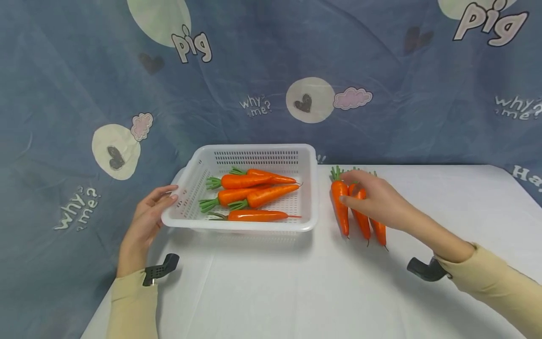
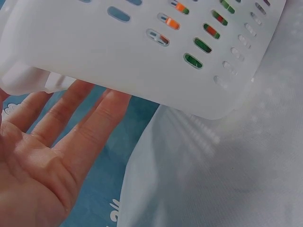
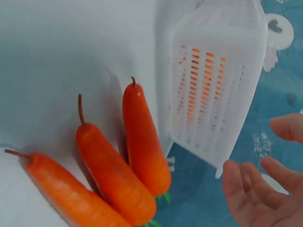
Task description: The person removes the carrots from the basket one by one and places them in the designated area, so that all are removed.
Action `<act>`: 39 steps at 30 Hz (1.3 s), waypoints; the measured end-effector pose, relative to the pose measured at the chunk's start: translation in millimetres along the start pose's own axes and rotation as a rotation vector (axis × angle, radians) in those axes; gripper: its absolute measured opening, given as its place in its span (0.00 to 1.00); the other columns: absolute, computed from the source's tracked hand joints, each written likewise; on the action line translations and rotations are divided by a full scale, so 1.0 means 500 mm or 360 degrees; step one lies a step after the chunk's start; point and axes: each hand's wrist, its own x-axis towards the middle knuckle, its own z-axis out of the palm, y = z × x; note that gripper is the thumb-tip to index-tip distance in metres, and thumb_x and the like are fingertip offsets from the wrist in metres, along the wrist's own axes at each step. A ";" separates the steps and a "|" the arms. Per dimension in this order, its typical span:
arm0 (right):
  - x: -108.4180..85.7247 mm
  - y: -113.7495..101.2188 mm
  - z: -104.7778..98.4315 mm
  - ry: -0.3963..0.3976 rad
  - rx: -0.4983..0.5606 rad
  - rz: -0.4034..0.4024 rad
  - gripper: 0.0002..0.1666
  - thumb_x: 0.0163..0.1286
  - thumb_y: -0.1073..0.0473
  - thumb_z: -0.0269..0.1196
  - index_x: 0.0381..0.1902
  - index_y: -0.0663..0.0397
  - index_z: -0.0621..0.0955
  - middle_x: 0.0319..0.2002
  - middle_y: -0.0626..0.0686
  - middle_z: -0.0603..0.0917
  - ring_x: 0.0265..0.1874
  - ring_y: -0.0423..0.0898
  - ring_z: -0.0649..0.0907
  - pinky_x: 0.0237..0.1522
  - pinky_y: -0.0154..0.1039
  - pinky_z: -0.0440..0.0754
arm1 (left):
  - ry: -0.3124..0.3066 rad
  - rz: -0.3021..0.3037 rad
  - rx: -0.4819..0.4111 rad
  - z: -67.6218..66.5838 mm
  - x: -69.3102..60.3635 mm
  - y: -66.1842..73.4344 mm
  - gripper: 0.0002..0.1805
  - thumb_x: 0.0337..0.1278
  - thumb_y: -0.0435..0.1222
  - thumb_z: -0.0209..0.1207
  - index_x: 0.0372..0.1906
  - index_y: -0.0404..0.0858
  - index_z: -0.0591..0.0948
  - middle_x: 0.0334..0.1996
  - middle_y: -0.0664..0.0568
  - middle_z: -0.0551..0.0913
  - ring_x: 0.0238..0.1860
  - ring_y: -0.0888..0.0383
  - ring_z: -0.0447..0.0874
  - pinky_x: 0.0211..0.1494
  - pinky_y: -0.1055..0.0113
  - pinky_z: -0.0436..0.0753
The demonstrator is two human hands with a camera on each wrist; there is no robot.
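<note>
A white basket (image 1: 254, 226) holds several orange carrots (image 1: 258, 215) with green tops. The left hand (image 1: 146, 219) is at its left rim, fingertips against the edge; in the left wrist view this hand (image 2: 52, 151) has fairly straight fingers reaching up behind the basket's edge (image 2: 94, 56). Three carrots (image 1: 340, 207) lie side by side on the table right of the basket. Over their upper parts hovers the right hand (image 1: 374, 197), thumb and fingers apart. In the right wrist view the hand (image 3: 265, 189) has nothing between its fingers, and the three carrots (image 3: 142, 137) are beside it.
The white table (image 1: 262, 282) extends in front of the basket and right of the carrots. A blue patterned cloth (image 1: 254, 70) hangs close behind the table and along its left side.
</note>
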 end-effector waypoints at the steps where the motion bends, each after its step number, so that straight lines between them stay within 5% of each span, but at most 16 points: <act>1: 0.001 -0.004 0.004 -0.0010 -0.0014 -0.0007 0.26 0.68 0.53 0.66 0.62 0.47 0.75 0.51 0.51 0.80 0.46 0.51 0.78 0.44 0.51 0.80 | 0.0000 0.0001 -0.0003 0.000 0.000 0.000 0.22 0.63 0.39 0.64 0.61 0.41 0.75 0.49 0.53 0.78 0.45 0.61 0.82 0.39 0.67 0.84; 13: 0.015 -0.059 0.042 -0.0104 -0.0131 -0.0185 0.29 0.65 0.50 0.68 0.63 0.45 0.76 0.50 0.45 0.80 0.44 0.48 0.79 0.40 0.43 0.80 | 0.0009 -0.0018 0.0010 0.000 -0.002 0.000 0.23 0.63 0.40 0.64 0.61 0.42 0.75 0.50 0.54 0.78 0.45 0.61 0.81 0.39 0.67 0.84; 21: 0.022 -0.095 0.062 -0.0202 -0.0046 -0.0318 0.28 0.67 0.52 0.67 0.63 0.42 0.73 0.53 0.43 0.78 0.46 0.45 0.78 0.38 0.38 0.80 | 0.0014 0.0021 0.0028 0.004 -0.003 0.000 0.21 0.64 0.39 0.64 0.59 0.41 0.76 0.47 0.55 0.80 0.43 0.61 0.82 0.37 0.68 0.84; 31: 0.032 -0.132 0.080 -0.0235 -0.0217 -0.0446 0.26 0.66 0.51 0.67 0.62 0.42 0.76 0.54 0.42 0.79 0.47 0.40 0.78 0.45 0.39 0.79 | 0.0006 0.0020 0.0005 0.006 -0.001 0.001 0.19 0.64 0.38 0.63 0.59 0.41 0.76 0.47 0.54 0.80 0.44 0.61 0.82 0.38 0.68 0.84; 39: 0.057 -0.150 0.110 -0.0234 -0.0168 -0.0542 0.25 0.66 0.52 0.68 0.61 0.41 0.76 0.54 0.39 0.79 0.47 0.39 0.78 0.45 0.37 0.78 | 0.0016 0.0011 0.0007 0.003 -0.001 0.001 0.20 0.64 0.39 0.64 0.59 0.42 0.76 0.48 0.54 0.79 0.44 0.61 0.82 0.39 0.68 0.84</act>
